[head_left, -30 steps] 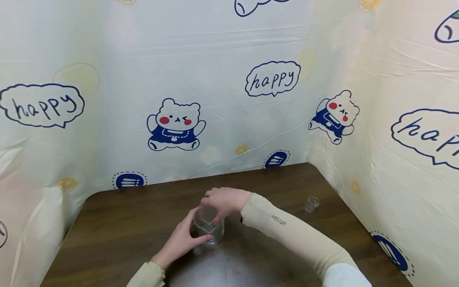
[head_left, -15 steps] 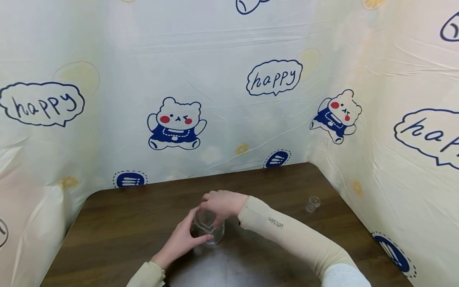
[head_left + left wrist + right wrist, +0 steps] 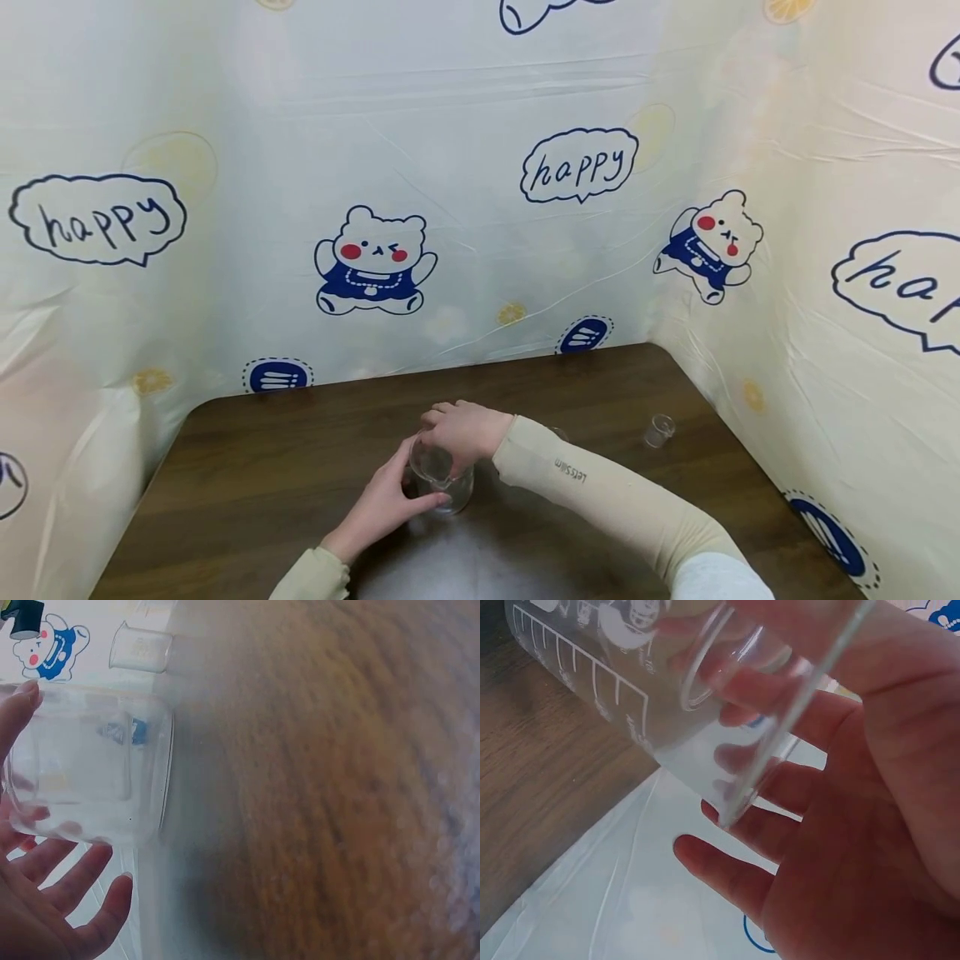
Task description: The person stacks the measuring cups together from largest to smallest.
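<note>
A large clear glass beaker stands upright on the wooden table, a smaller beaker nested inside it. My left hand grips the large beaker's side, thumb in front and fingers round the far side. From above, my right hand reaches over the mouth. In the right wrist view its thumb and forefinger dip past the rim and pinch the inner beaker, whose rim shows through the glass. The other fingers stay outside, spread behind the large beaker's wall. White scale marks run along that wall.
A small beaker stands at the table's right. Another piece of clear glass peeks out behind the right sleeve. Curtains with bear prints close in the table's back and sides.
My right hand and forearm have shifted slightly down and left over the beaker's mouth, and a glass edge now shows behind the sleeve. The left hand keeps its grip.
</note>
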A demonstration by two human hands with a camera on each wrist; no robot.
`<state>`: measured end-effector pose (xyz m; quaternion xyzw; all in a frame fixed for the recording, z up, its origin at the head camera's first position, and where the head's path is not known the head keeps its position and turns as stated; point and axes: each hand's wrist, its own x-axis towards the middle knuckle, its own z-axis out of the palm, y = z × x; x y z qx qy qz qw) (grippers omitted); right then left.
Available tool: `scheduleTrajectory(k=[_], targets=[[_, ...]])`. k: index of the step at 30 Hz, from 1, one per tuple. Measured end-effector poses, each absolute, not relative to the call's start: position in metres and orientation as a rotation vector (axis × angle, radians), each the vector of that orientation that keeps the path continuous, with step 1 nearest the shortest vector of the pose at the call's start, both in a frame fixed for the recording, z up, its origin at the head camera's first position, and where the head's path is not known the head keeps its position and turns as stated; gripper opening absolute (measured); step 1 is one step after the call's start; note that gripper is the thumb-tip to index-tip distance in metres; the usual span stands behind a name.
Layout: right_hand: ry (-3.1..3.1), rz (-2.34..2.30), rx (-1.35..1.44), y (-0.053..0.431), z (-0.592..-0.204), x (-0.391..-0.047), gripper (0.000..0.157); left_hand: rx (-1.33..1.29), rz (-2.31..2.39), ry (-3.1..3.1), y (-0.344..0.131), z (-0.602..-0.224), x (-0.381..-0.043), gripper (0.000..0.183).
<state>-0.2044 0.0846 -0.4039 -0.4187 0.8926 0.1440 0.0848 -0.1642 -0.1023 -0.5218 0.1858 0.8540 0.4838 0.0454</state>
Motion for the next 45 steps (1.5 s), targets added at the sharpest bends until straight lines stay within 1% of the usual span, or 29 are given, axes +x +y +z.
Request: scheduleTrajectory(k=[17,45], targets=[[2.695,0.588,-1.215,0.0779,-0.4081,-0.2015,0.071,0.556,1.471,2.601,-0.1025,-0.5180,-0.1638,0.092],[2.693,0.557,-1.215,0.0782,-0.4121,-0.2011,0.070,0.557,1.479,2.594,-0.1027,-0.5229,-0.1629,0.093]])
